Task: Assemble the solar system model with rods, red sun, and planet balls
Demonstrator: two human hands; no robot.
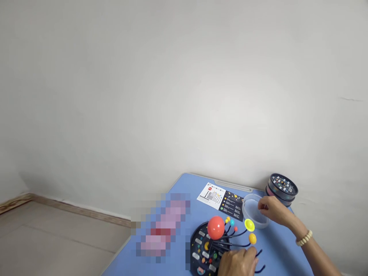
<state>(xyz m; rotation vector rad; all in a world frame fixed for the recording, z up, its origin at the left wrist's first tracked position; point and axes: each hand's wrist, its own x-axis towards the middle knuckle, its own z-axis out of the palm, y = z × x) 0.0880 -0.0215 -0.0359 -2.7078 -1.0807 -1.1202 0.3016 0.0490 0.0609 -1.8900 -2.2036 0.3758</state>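
A solar system model stands at the front of the table, with a round black base [198, 249], a big red ball [216, 227] and thin black curved arms. Small balls tip several arms, among them a ringed yellow one [249, 225] and an orange one [252, 239]; two arm ends at the right are bare. My left hand [238, 263] is closed over the model's lower arms, its fingertips partly hidden. Over a clear round plastic tub [254, 211], my right hand [273, 209], with a beaded bracelet at the wrist, has its fingers pinched together. Whatever they hold cannot be made out.
Behind the model lies a printed instruction sheet [212, 196], partly under the tub's edge. A round dark tin [281, 188] stands at the back right by the wall. A pixelated pink patch [166, 226] covers the blue table's [126, 251] left side.
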